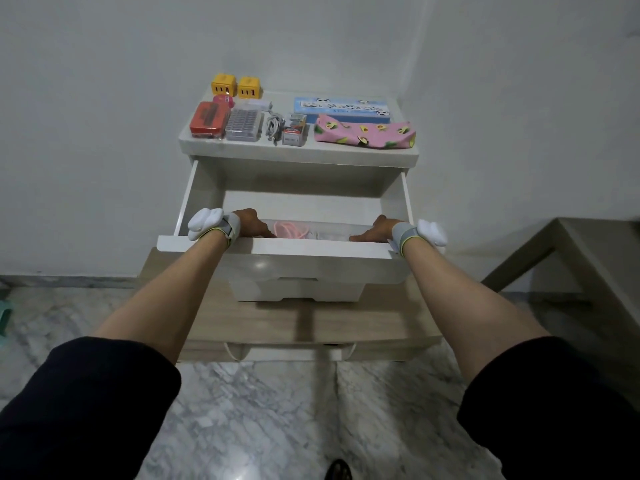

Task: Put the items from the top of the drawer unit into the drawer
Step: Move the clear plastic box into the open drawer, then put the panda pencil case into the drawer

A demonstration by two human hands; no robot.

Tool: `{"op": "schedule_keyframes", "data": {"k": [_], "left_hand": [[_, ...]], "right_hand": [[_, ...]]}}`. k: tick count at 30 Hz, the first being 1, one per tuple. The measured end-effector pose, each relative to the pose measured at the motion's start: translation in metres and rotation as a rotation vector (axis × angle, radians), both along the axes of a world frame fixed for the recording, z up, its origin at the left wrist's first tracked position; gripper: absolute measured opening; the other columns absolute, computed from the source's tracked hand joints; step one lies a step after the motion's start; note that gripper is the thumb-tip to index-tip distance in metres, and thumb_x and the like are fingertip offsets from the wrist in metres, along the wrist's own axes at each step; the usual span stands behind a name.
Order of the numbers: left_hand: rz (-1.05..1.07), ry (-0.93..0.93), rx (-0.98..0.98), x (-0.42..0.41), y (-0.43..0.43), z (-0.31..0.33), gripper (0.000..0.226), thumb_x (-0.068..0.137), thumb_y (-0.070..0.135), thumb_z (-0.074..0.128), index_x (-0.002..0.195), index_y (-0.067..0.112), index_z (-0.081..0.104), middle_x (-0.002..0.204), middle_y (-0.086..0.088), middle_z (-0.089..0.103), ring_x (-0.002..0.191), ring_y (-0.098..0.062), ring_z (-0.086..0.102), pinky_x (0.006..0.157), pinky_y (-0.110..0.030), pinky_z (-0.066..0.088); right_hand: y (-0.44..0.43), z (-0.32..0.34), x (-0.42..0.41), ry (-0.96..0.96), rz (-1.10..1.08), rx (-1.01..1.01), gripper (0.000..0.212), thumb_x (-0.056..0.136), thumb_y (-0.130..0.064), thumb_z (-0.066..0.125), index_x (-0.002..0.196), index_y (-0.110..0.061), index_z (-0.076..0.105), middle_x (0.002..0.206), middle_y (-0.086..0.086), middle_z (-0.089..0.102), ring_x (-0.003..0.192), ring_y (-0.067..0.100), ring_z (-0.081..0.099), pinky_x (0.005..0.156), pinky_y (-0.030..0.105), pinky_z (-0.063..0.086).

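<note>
The white drawer unit's top (242,147) carries two yellow cubes (224,85), an orange box (209,120), a clear compartment case (243,125), a coiled white cable (274,128), a small grey box (294,130), a blue panda pencil box (341,109) and a pink avocado pouch (365,134). The top drawer (277,249) is pulled out. My left hand (250,223) grips its front edge on the left. My right hand (375,229) grips it on the right. Something pink lies inside the drawer (289,229).
The unit stands on a low wooden cabinet (346,323) against a white wall. A wooden table's corner (568,258) is at the right. The floor is grey marble (277,410). A green object (5,313) sits at the far left edge.
</note>
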State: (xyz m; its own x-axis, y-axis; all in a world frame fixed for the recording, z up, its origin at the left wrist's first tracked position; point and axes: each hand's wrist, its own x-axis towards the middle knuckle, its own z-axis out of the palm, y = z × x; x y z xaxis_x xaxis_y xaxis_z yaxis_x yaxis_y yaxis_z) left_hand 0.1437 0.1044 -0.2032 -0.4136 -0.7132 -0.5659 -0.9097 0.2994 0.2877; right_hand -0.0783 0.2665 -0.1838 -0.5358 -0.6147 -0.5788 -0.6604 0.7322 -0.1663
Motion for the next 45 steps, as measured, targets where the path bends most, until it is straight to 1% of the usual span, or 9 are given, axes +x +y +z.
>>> {"op": "schedule_keyframes", "data": {"k": [6, 11, 20, 29, 32, 34, 38, 42, 45], "left_hand": [[-0.056, -0.042, -0.017, 0.002, -0.001, 0.002, 0.062, 0.084, 0.048, 0.063, 0.122, -0.001, 0.059, 0.128, -0.015, 0.059, 0.114, -0.032, 0.058, 0.092, -0.031, 0.044], [-0.076, -0.073, -0.033, 0.0, 0.005, 0.004, 0.06, 0.088, 0.045, 0.059, 0.127, -0.001, 0.055, 0.133, -0.016, 0.056, 0.117, -0.031, 0.055, 0.09, -0.031, 0.041], [-0.082, -0.067, -0.023, 0.0, 0.012, 0.009, 0.066, 0.086, 0.058, 0.053, 0.13, 0.008, 0.056, 0.138, -0.009, 0.054, 0.124, -0.027, 0.052, 0.1, -0.031, 0.039], [0.008, 0.071, 0.129, -0.004, 0.019, 0.043, 0.06, 0.084, 0.046, 0.066, 0.128, 0.008, 0.054, 0.124, -0.007, 0.058, 0.105, -0.024, 0.061, 0.073, -0.029, 0.051], [-0.016, 0.168, 0.183, -0.008, 0.018, 0.07, 0.059, 0.085, 0.041, 0.066, 0.133, 0.011, 0.05, 0.136, -0.008, 0.054, 0.106, -0.023, 0.056, 0.076, -0.033, 0.054], [-0.061, 0.218, 0.164, -0.011, 0.018, 0.096, 0.052, 0.088, 0.037, 0.064, 0.132, 0.011, 0.054, 0.137, -0.008, 0.054, 0.106, -0.021, 0.055, 0.083, -0.036, 0.053], [-0.075, 0.397, 0.079, -0.017, 0.016, 0.148, 0.043, 0.087, 0.028, 0.067, 0.123, 0.008, 0.058, 0.126, -0.01, 0.062, 0.104, -0.023, 0.06, 0.083, -0.037, 0.054], [-0.082, 0.486, -0.105, -0.03, 0.014, 0.174, 0.068, 0.08, 0.032, 0.075, 0.136, 0.008, 0.046, 0.121, -0.008, 0.057, 0.102, -0.023, 0.059, 0.079, -0.038, 0.055], [-0.116, 0.535, -0.31, -0.042, 0.004, 0.187, 0.078, 0.079, 0.036, 0.075, 0.142, 0.009, 0.038, 0.139, -0.011, 0.05, 0.115, -0.025, 0.055, 0.092, -0.032, 0.046]], "right_hand": [[-0.003, 0.015, 0.01, 0.112, 0.135, 0.144, 0.069, 0.095, -0.053, 0.045, 0.142, -0.004, 0.04, 0.147, 0.012, 0.045, 0.134, 0.029, 0.044, 0.107, 0.032, 0.035], [-0.006, 0.02, 0.019, 0.259, 0.262, 0.232, 0.044, 0.102, -0.025, 0.044, 0.141, -0.006, 0.045, 0.147, 0.009, 0.045, 0.135, 0.026, 0.044, 0.11, 0.034, 0.032], [-0.011, 0.032, 0.025, 0.371, 0.411, 0.409, 0.046, 0.097, -0.021, 0.052, 0.141, -0.012, 0.047, 0.146, 0.006, 0.047, 0.133, 0.024, 0.047, 0.109, 0.039, 0.035], [0.006, 0.061, 0.026, 0.159, 0.25, 0.169, 0.054, 0.099, -0.037, 0.045, 0.147, -0.013, 0.037, 0.152, 0.006, 0.04, 0.136, 0.028, 0.042, 0.11, 0.036, 0.036], [0.012, 0.088, 0.028, -0.028, 0.145, 0.051, 0.059, 0.096, -0.036, 0.054, 0.148, -0.018, 0.034, 0.141, 0.013, 0.052, 0.105, 0.027, 0.06, 0.074, 0.037, 0.056], [0.017, 0.108, 0.026, -0.084, 0.11, -0.034, 0.056, 0.096, -0.03, 0.055, 0.148, -0.018, 0.035, 0.133, 0.016, 0.058, 0.087, 0.025, 0.059, 0.057, 0.027, 0.049], [0.018, 0.138, 0.019, -0.067, 0.073, -0.3, 0.049, 0.09, -0.029, 0.064, 0.136, -0.017, 0.052, 0.098, 0.006, 0.063, 0.078, 0.021, 0.059, 0.056, 0.022, 0.045], [0.01, 0.152, 0.009, 0.067, 0.101, -0.509, 0.053, 0.084, -0.031, 0.069, 0.134, -0.025, 0.054, 0.138, -0.001, 0.053, 0.103, 0.016, 0.053, 0.068, 0.016, 0.043], [-0.004, 0.162, -0.004, 0.164, 0.085, -0.611, 0.059, 0.08, -0.038, 0.071, 0.136, -0.029, 0.051, 0.138, 0.0, 0.055, 0.122, 0.021, 0.054, 0.09, 0.026, 0.042]]}}
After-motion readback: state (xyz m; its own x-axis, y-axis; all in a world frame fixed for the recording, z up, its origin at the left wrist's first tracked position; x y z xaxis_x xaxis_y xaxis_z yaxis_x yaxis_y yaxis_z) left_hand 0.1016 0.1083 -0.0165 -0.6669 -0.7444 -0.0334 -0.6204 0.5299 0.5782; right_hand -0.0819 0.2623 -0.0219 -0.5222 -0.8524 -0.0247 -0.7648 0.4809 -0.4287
